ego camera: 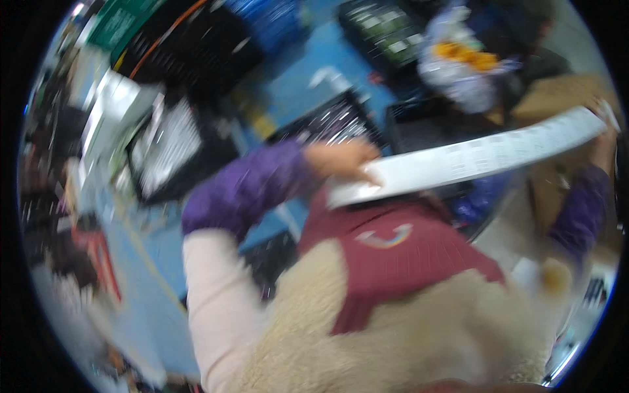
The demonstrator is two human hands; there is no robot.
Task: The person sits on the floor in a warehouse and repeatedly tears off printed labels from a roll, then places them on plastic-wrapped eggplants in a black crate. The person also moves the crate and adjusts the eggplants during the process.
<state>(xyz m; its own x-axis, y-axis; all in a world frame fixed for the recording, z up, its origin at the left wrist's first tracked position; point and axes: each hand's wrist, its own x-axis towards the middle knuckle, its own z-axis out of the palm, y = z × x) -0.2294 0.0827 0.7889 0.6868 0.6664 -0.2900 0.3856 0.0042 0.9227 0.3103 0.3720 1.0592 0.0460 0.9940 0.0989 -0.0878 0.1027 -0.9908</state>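
Note:
A long white strip of printed labels [471, 154] stretches across the front of my body, slightly curved. At its near end, my left hand [346, 159] grips the strip with thumb and fingers, above a maroon apron [393, 260]. My right hand [605, 140] is at the strip's far end, at the right rim of the view, and appears to hold it; the fingers are partly hidden and blurred. The strip bears rows of small print, too blurred to read. Beyond my left hand lies a black crate with film-wrapped dark contents [329, 123].
An open black crate [432, 125] is behind the strip, with a clear plastic bag of orange-yellow items [462, 59] beyond it. Brown cardboard [555, 100] stands at right. Another black crate [167, 152] holds white material at left. The blue floor [300, 69] has yellow lines.

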